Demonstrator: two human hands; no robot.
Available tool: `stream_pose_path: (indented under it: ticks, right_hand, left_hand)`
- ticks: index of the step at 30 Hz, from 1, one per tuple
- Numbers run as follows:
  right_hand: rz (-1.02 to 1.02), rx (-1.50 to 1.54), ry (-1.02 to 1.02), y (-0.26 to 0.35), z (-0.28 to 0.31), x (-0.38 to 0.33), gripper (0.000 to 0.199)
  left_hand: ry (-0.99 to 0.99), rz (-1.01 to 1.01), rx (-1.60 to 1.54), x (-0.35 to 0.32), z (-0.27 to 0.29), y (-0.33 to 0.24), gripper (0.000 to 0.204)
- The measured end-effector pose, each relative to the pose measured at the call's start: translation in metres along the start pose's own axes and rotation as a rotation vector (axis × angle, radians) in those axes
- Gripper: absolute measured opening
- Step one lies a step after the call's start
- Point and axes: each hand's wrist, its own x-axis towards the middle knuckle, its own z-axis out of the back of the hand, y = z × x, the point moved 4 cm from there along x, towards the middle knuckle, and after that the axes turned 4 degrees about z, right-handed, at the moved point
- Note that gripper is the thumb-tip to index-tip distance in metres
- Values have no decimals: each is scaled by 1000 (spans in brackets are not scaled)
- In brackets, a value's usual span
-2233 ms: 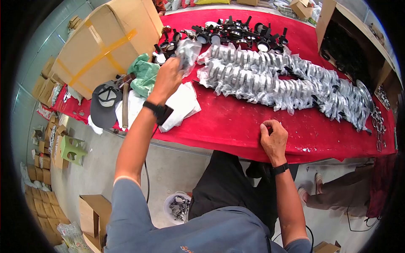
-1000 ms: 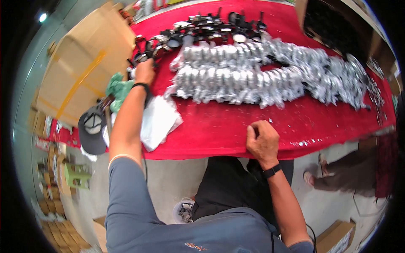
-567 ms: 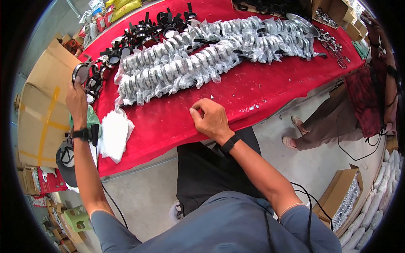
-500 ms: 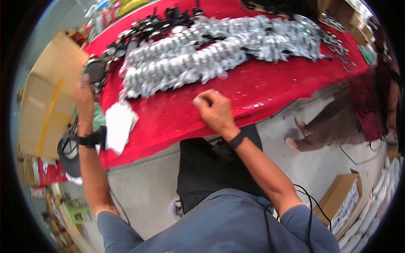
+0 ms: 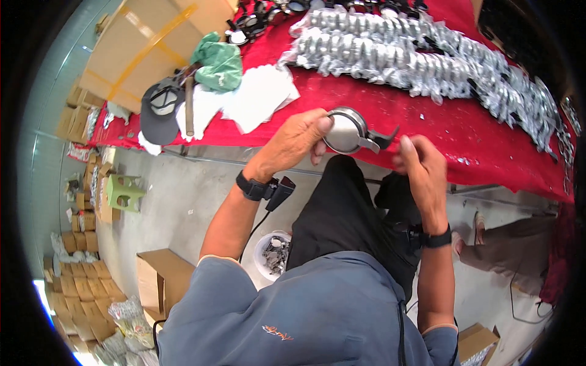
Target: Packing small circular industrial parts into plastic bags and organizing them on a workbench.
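Observation:
My left hand (image 5: 296, 141) grips a round metal lid (image 5: 343, 131) by its left rim, thumb on top. The lid has a silver face and a dark rim. A hinge piece and a curved black lever (image 5: 386, 138) stick out from its right side. Just right of the lever tip is my right hand (image 5: 424, 171), apart from it, fingers loosely bent and slightly blurred, with nothing visible in them. Both hands are above the near edge of the red-covered table (image 5: 390, 107).
Rows of plastic-wrapped metal pieces (image 5: 390, 61) lie across the table. At left are white sheets (image 5: 262, 94), a green cloth (image 5: 218, 64), a dark cap (image 5: 160, 113) and a large carton (image 5: 140, 46). A white bucket (image 5: 262, 259) stands below. Another person's legs (image 5: 510, 244) show at right.
My left hand has come back from the dark pieces at the table's left end and now holds the lid in front of me. The right hand moved toward it. The view has turned left.

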Motion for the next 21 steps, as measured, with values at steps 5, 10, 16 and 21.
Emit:
stream_pose_path:
  ticks: [5,10,16,21]
  right_hand:
    - [783,-590,79,47,-14,-37,50]
    - [560,-543,549,19,-35,-55,36]
    - [219,-209,662,-23,-41,-66,29]
    - [-104,426,533,-30,-32,-81,40]
  left_hand:
    - [204,179,121,-19,2,16,44]
    - [395,135,286,-27,-17,7,40]
    - [248,-54,505,-24,11,9,42]
    - [-652,-109,1182,5,153,36,32]
